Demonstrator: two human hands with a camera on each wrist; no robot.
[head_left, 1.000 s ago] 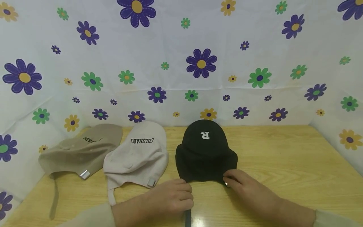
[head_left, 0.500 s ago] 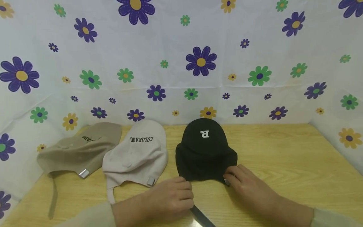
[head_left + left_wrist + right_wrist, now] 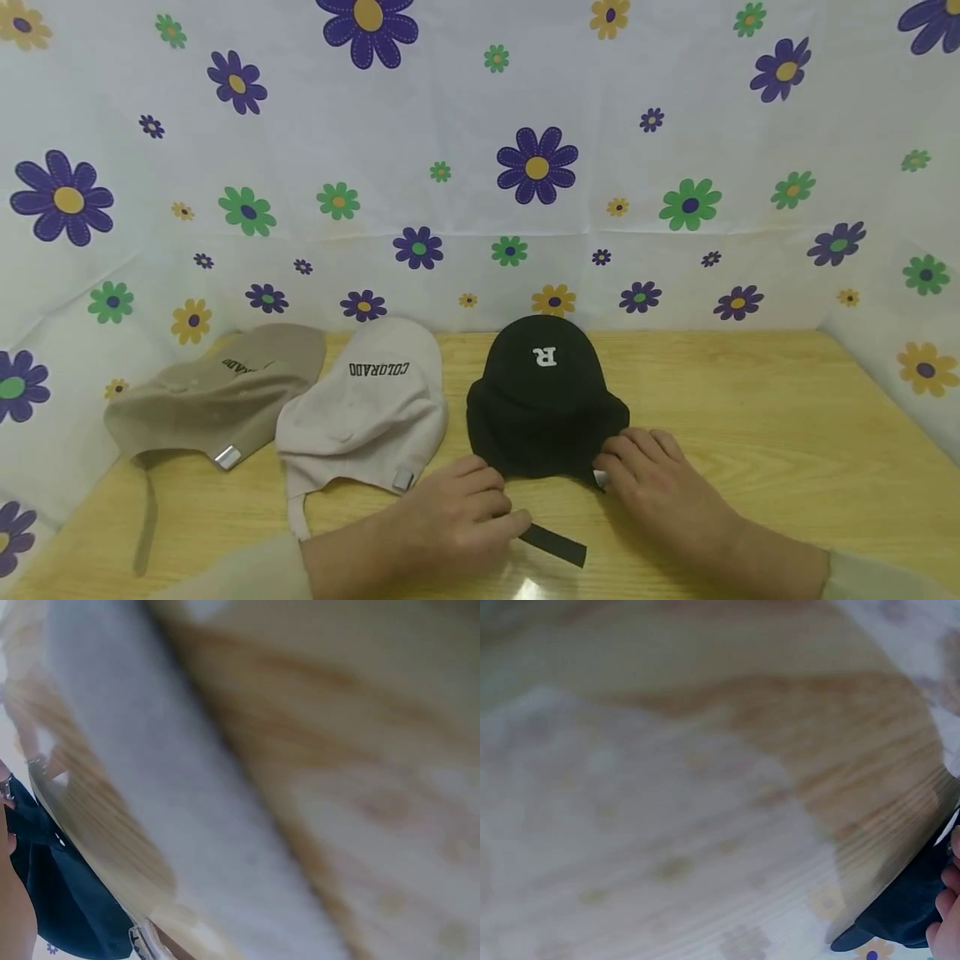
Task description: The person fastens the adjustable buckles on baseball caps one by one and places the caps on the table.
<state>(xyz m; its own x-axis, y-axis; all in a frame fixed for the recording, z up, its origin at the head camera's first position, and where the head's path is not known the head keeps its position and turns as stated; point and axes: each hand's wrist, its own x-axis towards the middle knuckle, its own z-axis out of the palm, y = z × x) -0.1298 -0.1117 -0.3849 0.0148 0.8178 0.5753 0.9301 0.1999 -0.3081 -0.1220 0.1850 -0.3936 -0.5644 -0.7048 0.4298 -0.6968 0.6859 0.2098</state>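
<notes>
A black baseball cap (image 3: 543, 417) with a white letter R lies on the table, its brim toward the back wall. At the cap's near left edge, my left hand (image 3: 461, 517) pinches its black strap (image 3: 557, 546), whose free end sticks out to the right past the thumb. My right hand (image 3: 663, 479) grips the cap's near right edge beside a small metal buckle (image 3: 600, 478). In the right wrist view, curled fingers (image 3: 946, 904) lie against the dark cap (image 3: 904, 904). The left wrist view shows the cap (image 3: 67, 900) at lower left.
Left of the black cap lie a pale cap (image 3: 360, 417) lettered COLORADO and a tan cap (image 3: 210, 408), each with a loose strap and metal buckle. The wooden table (image 3: 750, 400) meets a white flowered cloth (image 3: 465, 125) at the back and sides.
The strap's free end has swung from pointing straight toward me to pointing right, nearer the buckle. My left thumb has shifted right along with it; the right fingers have moved slightly at the cap's edge.
</notes>
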